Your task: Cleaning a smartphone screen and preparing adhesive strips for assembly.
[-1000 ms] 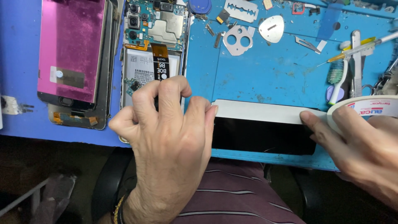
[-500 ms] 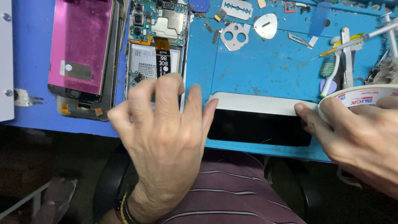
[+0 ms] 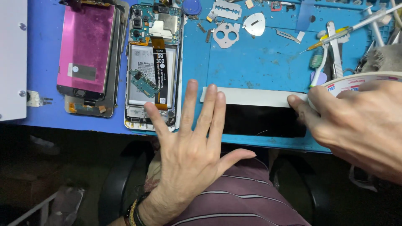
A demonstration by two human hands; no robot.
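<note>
A: What can't be made out here?

B: The left hand (image 3: 190, 144), fingers spread, covers the left end of the black screen panel (image 3: 264, 120), so that end is hidden. The right hand (image 3: 356, 121) hides the panel's right end and most of the tape roll (image 3: 356, 80).

A: Anything cut off?

B: The right hand's wrist runs off the right edge. A white slab (image 3: 12, 58) is cropped at the left edge. Small tools (image 3: 377, 25) at top right are too cluttered to tell apart.

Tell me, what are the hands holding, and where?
The right hand grips a roll of tape by its rim. The left hand holds nothing; its spread fingers press on the black screen.
</note>
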